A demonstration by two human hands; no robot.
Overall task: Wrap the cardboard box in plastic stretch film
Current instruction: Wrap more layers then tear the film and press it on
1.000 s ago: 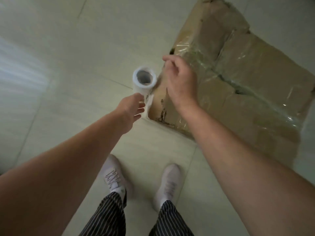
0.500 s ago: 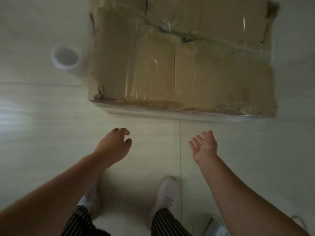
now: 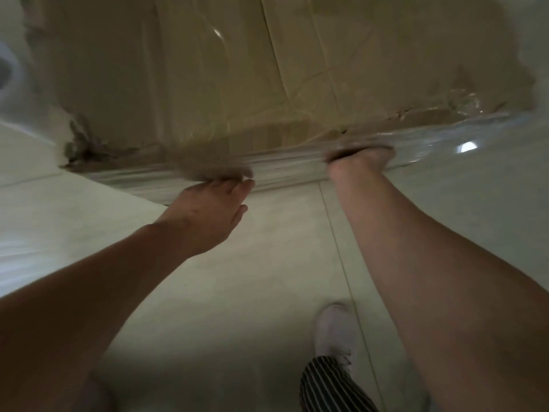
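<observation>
- Cardboard box (image 3: 237, 69) fills the upper frame and sits on a pale tiled floor (image 3: 267, 263); its near bottom edge slants from low at left to higher at right
- Left near corner of the box is ragged and torn, with dark frayed board at floor level
- Stretch film (image 3: 291, 163) lies glossy over the near face and gathers in a wrinkled band along the bottom edge; past the right corner it carries on as a clear sheet with a bright glint
- Left hand (image 3: 208, 215): fingers stretched forward and wide, thumb out to the side, tips touching the film band at the box's bottom edge; tips smeared by blur
- Right hand (image 3: 359, 162): pushed in at the same edge further right, fingers hidden behind film and board, so its grip cannot be told
- Hands well apart along the edge, film band running between them
- Room: tile stretches from the box edge back to one white shoe (image 3: 335, 331) and a striped trouser leg (image 3: 326, 385); grout line runs between the forearms
- Box flaps shut under the film, contents not visible
- Far left frame edge: blurred white ring, likely the film roll (image 3: 16, 69), mostly cut off
</observation>
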